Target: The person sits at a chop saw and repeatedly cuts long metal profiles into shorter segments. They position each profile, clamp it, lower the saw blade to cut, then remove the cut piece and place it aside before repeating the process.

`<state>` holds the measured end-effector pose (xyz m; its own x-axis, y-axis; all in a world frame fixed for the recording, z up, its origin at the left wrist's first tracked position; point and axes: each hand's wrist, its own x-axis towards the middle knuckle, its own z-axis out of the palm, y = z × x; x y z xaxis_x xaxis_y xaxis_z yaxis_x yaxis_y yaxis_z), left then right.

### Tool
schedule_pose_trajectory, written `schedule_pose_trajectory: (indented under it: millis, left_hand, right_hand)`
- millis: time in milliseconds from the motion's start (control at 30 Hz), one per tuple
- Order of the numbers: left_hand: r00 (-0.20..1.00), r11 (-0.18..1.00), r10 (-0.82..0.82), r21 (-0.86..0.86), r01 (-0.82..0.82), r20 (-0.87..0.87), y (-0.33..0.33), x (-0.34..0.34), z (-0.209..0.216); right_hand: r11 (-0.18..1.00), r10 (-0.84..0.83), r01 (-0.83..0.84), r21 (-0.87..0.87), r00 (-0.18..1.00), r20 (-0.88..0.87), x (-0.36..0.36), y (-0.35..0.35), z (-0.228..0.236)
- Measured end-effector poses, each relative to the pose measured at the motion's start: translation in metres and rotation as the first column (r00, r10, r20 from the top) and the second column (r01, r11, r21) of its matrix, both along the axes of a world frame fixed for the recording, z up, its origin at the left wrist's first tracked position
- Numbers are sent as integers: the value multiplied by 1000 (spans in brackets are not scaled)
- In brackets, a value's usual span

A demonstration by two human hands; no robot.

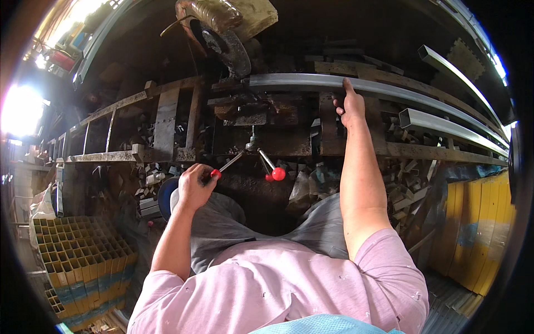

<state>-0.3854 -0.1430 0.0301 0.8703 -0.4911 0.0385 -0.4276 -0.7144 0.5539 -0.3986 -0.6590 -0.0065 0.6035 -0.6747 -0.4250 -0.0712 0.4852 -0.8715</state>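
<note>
My left hand (193,188) is closed at the red ball knob (216,173) on one spoke of a vise handle. Two more metal spokes (267,159) with red knobs fan out from its hub (252,146). Beyond the hub is the dark, greasy vise (250,114). A long silver square tube (300,80) lies across the bench past the vise, its left end close to a dark round cutting disc (233,53). My right hand (351,106) reaches to this tube; one finger stretches onto it, and the others are partly bent and apart, holding nothing.
Two more square tubes (439,123) (461,72) stick in from the right. A rusty metal frame (111,155) runs along both sides, with many offcuts beneath. Bundled yellow tubes (83,245) stand at lower left, more yellow stock (473,222) at right. A clear plastic bag (300,192) lies near my knees.
</note>
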Motion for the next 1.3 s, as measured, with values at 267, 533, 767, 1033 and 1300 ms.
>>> schedule_pose_trajectory:
  millis: [267, 533, 767, 1033, 1300]
  left_hand:
    - [1000, 1000, 3, -17, -4, -30, -22, 16, -27]
    - [986, 955, -73, 274, 112, -149, -33, 17, -45]
    - [980, 957, -23, 278, 79, -199, -39, 22, -57]
    - [987, 951, 22, 308, 28, -157, -47, 20, -53]
    - [985, 952, 48, 307, 6, -169, -47, 18, -47]
  right_hand:
    - [997, 64, -64, 47, 998, -7, -6, 4, -9]
    - [991, 87, -77, 107, 992, -94, -7, -2, -13]
    - [991, 94, -82, 102, 988, -124, -8, -1, -16]
    - [987, 161, -154, 50, 969, -187, -8, 1, -14]
    - [686, 144, -458, -565, 846, -513, -19, -20, 9]
